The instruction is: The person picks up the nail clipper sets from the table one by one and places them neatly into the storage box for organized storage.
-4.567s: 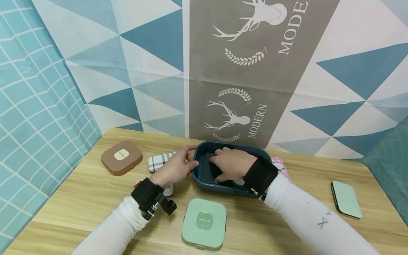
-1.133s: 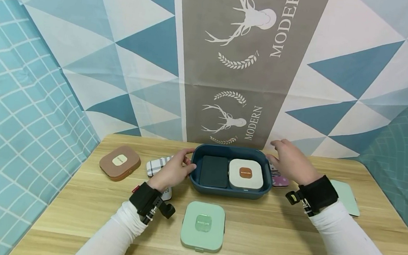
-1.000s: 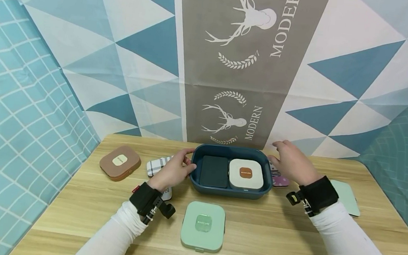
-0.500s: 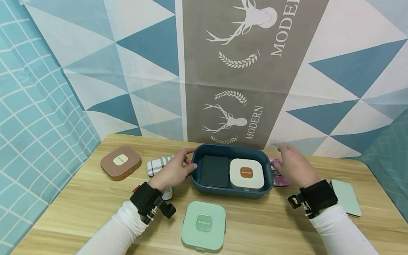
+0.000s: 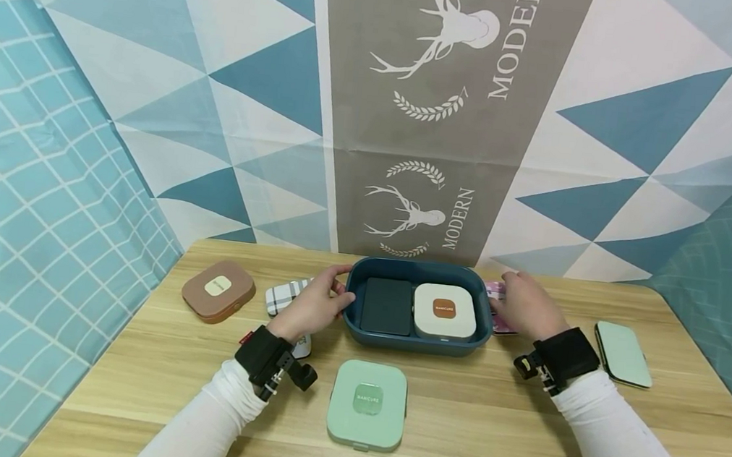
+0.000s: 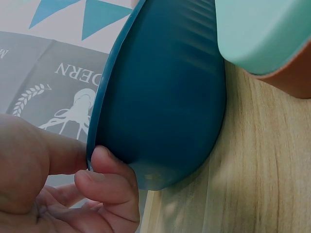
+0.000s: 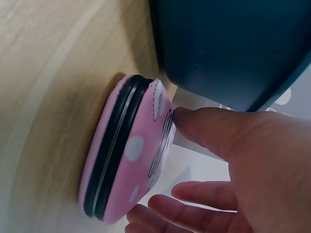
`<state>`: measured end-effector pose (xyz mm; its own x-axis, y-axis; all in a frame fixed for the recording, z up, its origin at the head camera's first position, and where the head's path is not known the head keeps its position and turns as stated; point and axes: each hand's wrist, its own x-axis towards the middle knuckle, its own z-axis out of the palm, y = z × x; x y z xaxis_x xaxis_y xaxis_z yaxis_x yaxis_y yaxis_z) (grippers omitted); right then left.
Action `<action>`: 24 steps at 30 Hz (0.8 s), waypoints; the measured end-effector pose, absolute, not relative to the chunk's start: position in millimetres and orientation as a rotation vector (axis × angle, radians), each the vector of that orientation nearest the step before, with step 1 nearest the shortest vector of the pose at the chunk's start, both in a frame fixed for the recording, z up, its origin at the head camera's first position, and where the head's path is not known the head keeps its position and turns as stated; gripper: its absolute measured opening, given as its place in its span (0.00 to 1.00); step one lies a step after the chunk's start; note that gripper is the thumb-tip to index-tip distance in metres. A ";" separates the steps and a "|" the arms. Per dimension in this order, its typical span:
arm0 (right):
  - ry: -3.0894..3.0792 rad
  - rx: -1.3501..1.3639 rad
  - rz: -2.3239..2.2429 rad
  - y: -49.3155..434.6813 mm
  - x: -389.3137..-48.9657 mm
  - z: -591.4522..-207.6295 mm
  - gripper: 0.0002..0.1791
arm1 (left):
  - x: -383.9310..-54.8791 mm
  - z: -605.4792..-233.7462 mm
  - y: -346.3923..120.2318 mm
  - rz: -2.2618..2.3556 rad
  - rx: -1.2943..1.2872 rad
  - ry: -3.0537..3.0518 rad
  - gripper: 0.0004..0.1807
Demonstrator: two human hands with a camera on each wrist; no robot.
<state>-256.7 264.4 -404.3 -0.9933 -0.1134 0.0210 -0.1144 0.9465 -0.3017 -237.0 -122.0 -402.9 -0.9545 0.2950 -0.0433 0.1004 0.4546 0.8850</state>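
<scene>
A dark blue oblong bin (image 5: 408,344) stands at the back middle of the table. In it, side by side, lie a dark flat case (image 5: 387,307) and a white manicure case (image 5: 444,327) with an orange label. My left hand (image 5: 313,305) pinches the bin's left rim, thumb and fingers on either side of it in the left wrist view. Just right of the bin, my right hand (image 5: 532,308) reaches over a pink dotted zip case (image 7: 129,155). Its thumb tip meets the case's top in the right wrist view, while the other fingers spread loosely beside it.
A green manicure case (image 5: 365,423) lies in front of the bin. On the left are a brown case (image 5: 215,304) and a plaid case (image 5: 280,296), with a white case (image 5: 303,346) partly under my left wrist. A mint case (image 5: 624,356) lies far right. A patterned wall covering (image 5: 282,141) rises behind.
My right hand, earlier inside the bin over the dark case, has come out and moved right, then lowered from beside the bin onto the pink case. The left hand keeps its place.
</scene>
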 end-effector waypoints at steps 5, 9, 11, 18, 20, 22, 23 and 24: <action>-3.087 0.188 0.500 264.7 -256.5 -408.8 0.31 | -236.8 -403.3 -122.6 1.503 0.353 2.517 0.32; -3.075 0.176 0.510 263.2 -256.1 -413.3 0.29 | -236.5 -404.1 -123.0 1.500 0.360 2.521 0.32; -3.082 0.158 0.515 262.6 -255.6 -414.4 0.30 | -236.2 -404.2 -122.7 1.503 0.359 2.520 0.32; -3.100 0.118 0.508 260.6 -254.2 -416.3 0.32 | -236.5 -404.5 -122.0 1.505 0.351 2.521 0.32; -3.102 0.117 0.500 260.5 -253.8 -416.5 0.30 | -236.2 -403.9 -122.0 1.506 0.350 2.519 0.31; -3.105 0.113 0.488 259.9 -253.7 -416.6 0.29 | -236.2 -403.4 -122.3 1.509 0.354 2.515 0.31; -3.107 0.113 0.482 259.6 -253.5 -416.5 0.28 | -236.4 -403.3 -122.5 1.511 0.355 2.512 0.32; -3.109 0.113 0.480 259.5 -253.2 -416.2 0.28 | -236.6 -403.4 -122.8 1.513 0.359 2.510 0.32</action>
